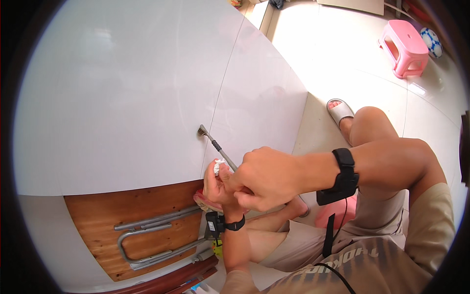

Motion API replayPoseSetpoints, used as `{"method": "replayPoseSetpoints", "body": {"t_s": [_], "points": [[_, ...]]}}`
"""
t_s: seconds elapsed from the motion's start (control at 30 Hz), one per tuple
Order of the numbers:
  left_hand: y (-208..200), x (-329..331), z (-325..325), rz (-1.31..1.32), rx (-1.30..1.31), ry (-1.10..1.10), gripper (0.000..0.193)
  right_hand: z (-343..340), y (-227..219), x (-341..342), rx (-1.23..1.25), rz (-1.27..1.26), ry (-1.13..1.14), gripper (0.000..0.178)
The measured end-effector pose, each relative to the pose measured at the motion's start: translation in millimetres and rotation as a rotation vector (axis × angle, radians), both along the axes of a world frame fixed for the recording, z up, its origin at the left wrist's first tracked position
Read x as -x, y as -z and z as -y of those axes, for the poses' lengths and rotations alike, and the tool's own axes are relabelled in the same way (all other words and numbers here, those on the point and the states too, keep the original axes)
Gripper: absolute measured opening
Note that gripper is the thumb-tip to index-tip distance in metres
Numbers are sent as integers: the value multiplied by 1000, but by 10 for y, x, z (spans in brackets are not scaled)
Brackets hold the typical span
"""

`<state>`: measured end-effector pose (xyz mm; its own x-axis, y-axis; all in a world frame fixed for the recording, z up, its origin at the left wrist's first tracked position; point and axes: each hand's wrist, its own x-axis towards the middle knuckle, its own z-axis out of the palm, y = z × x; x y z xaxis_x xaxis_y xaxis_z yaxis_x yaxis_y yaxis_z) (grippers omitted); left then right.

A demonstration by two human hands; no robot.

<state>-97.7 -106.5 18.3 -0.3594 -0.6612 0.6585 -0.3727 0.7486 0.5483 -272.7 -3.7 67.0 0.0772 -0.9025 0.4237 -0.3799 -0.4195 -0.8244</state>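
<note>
from where i stand, the biggest thing is the glossy white surface [122, 108], a thin seam running across it. below its near edge is a wooden board [93, 220] with bent metal tubes [142, 224] lying over it. off on the pale floor stands a pink stool [406, 41], a white and blue ball [431, 42] just beside it.

the right hand [267, 176] is curled into a fist around a slim grey tool [217, 146], which juts out over the white surface, its small head near the seam; i can't tell if the head touches down. the left hand [220, 188], just beside the right, has its fingers bunched, pinching a white crumple [219, 166] close to the shaft, maybe tissue.

to do this well, i'd say the fist should stay firm so the shaft doesn't twist, and the pinch light enough that the crumple doesn't tear.

as for writing, the shirt [318, 267] carries big pale lettering. the black device [214, 225] on the left wrist has a small white label, too tiny to read. i see no lettering on the tool.
</note>
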Motion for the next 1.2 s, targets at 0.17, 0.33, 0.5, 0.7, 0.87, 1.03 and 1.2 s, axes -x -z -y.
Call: {"method": "replayPoseSetpoints", "body": {"t_s": [0.17, 0.33, 0.5, 0.7, 0.87, 1.03, 1.2], "points": [[-107, -117, -56, 173, -64, -6, 21, 119, -136, 119, 39, -12, 20, 18], [-647, -25, -159, 134, 5, -23, 18, 85, -242, 95, 202, 167, 154, 20], [-1545, 358, -154, 338, 157, -167, 17, -36, -313, 133, 244, 234, 199, 24], [-2133, 783, -72, 622, 424, -35, 23, -16, -287, 64, 275, 277, 279, 25], [-2429, 1186, -23, 876, 627, -24, 19, 16, -242, 68, 281, 224, 262, 25], [-2881, 1735, 379, 836, 919, 38, 21, 66, -229, 132, 247, 107, 230, 24], [-3288, 2303, 726, 808, 1152, -16, 20, 95, -223, 168, 235, 62, 162, 23]]}}
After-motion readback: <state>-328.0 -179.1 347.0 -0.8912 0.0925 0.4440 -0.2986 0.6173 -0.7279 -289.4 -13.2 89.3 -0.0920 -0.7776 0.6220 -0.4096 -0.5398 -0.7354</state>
